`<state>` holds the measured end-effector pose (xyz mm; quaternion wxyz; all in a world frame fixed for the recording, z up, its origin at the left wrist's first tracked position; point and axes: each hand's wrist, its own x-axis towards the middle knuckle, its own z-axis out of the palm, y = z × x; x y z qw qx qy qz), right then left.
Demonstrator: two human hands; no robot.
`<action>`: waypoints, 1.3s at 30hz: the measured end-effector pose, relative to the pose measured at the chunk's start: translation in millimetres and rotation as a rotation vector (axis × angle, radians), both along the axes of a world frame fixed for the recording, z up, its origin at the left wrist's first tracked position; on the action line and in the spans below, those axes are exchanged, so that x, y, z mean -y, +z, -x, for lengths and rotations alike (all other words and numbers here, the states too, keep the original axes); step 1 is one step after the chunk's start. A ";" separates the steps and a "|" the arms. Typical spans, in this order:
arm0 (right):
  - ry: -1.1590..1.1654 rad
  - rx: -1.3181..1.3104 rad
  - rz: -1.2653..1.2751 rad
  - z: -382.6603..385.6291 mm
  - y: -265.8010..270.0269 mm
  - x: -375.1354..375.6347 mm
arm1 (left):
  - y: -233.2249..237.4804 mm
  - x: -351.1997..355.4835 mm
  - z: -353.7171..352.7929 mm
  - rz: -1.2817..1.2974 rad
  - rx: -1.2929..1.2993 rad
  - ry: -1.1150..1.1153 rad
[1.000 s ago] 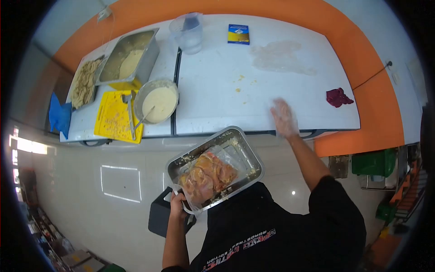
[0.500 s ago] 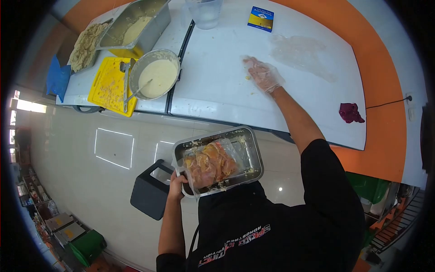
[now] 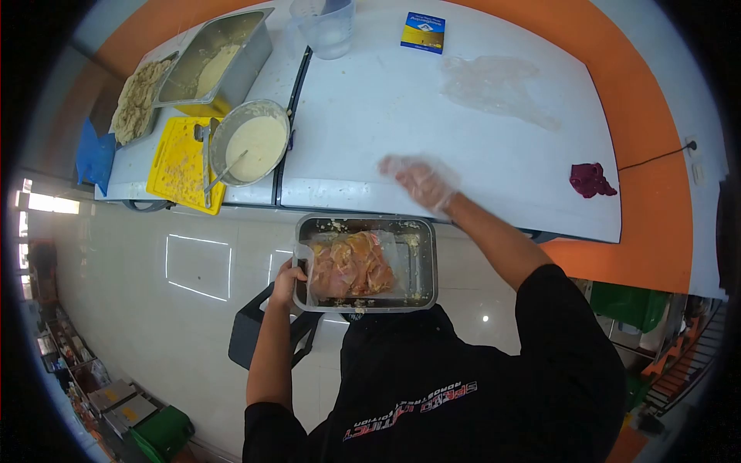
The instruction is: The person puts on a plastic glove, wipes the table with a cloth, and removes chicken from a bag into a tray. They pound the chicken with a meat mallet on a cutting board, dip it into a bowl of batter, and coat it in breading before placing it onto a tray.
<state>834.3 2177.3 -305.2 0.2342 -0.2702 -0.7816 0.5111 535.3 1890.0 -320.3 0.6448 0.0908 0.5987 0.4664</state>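
Moved since the earlier frame: right hand, shifted from mid-table toward the near edge; metal tray, turned from a slant to nearly square with that edge.

Right hand: in a clear glove, motion-blurred, at the centre of the frame over the white table. Fingers point left; cannot tell whether they are clenched on anything or touch the surface.

Left hand: bare, centre-left of the frame, grasping the left end of the metal tray.

Metal tray: lower centre, just below the table edge; pale crumbs inside. Contents: yellowish-pink meat pieces, heaped left of its middle, on clear plastic.

Upper left of the frame: tray of pale, doughy-looking pieces; deep steel container with a pale mass inside; steel bowl of cream-coloured batter, a handle leaning out; yellow board, smeared with crumbs, a metal utensil on it; blue bag at the table's corner.

Upper centre: clear jug; blue-and-yellow box.

Upper right: thin clear plastic, lying flat. Right: dark red crumpled item.
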 end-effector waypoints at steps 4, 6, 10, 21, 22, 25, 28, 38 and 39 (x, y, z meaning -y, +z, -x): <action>0.185 -0.048 0.703 -26.0 58.5 95.7 | -5.3 -4.8 2.7 -0.048 0.049 -0.003; 0.324 -0.337 0.541 -37.2 23.9 95.6 | -7.3 -5.3 4.4 -0.058 0.046 -0.015; -0.369 0.070 -0.135 -38.4 55.3 20.5 | -13.7 -2.9 5.9 -0.021 0.036 0.014; 0.234 0.238 0.023 63.3 52.6 65.1 | -25.7 2.9 14.8 -0.016 0.116 -0.009; 0.312 0.106 0.105 48.6 80.0 78.7 | -32.4 4.9 19.0 -0.010 0.080 -0.038; 0.211 0.308 -0.088 24.5 71.5 63.0 | -17.5 2.8 15.4 -0.044 0.133 -0.013; -0.153 0.215 -0.251 9.6 66.1 -23.4 | -18.2 5.6 13.5 -0.049 0.129 0.003; -0.165 0.463 -0.587 72.5 5.9 -147.1 | -35.3 20.0 25.0 0.021 0.111 0.038; -0.010 0.564 -0.440 78.1 18.9 -122.0 | -30.2 21.3 21.4 0.015 0.110 0.049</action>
